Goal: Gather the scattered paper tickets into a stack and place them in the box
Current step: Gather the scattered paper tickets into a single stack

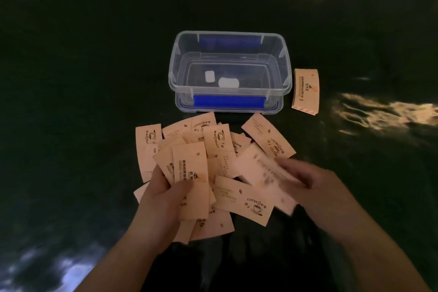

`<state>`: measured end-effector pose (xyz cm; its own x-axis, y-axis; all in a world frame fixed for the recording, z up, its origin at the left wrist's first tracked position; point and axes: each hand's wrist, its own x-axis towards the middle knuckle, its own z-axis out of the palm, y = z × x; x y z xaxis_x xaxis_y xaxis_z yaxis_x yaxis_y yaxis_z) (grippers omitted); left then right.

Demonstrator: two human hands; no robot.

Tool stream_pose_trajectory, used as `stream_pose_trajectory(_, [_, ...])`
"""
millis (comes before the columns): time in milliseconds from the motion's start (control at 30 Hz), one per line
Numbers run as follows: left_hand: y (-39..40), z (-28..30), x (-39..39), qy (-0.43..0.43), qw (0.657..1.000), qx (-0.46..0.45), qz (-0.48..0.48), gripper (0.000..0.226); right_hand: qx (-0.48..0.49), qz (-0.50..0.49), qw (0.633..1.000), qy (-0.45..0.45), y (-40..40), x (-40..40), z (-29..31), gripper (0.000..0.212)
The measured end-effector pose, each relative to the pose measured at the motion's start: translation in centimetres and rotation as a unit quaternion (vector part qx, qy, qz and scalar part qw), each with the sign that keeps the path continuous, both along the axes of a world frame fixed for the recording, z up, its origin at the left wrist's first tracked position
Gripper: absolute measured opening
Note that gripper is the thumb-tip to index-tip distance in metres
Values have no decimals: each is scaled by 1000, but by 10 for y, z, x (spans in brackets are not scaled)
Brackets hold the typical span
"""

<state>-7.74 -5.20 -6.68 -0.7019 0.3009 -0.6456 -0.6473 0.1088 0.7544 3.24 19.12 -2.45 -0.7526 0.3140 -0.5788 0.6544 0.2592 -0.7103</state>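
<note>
Several pale orange paper tickets (218, 144) with coffee-cup prints lie scattered on a dark table just in front of a clear plastic box (279, 92) with blue clips. My left hand (163, 199) grips a small fanned stack of tickets (189, 168), thumb across its lower part. My right hand (305, 180) pinches one ticket (260, 168), which is blurred and lifted over the pile. A separate neat stack of tickets (306, 91) lies flat just right of the box. The box holds only two white labels on its bottom.
The box sits on its own lid (227, 108), which shows beneath the front edge. The dark glossy tabletop (83, 102) carries bright reflections at right and lower left. Dim objects line the far edge.
</note>
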Motion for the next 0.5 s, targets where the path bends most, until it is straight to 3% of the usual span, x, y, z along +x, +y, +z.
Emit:
stream_pose_trajectory(133, [3, -1, -1, -25, 995, 2, -91, 52, 13, 151, 988, -12, -11, -3, 29, 20])
stream_pose_trajectory(200, [11, 2, 7, -62, 988, 27, -141, 42, 61, 170, 984, 4, -25, -17, 30, 16])
stream_pose_trajectory(300, [19, 3, 17, -112, 981, 66, -142, 26, 116, 165, 979, 17, -38, -37, 24, 23])
stream_pose_trajectory(500, [11, -3, 18, -117, 964, 86, -222, 58, 134, 240, 960, 56, -43, -53, 16, 38])
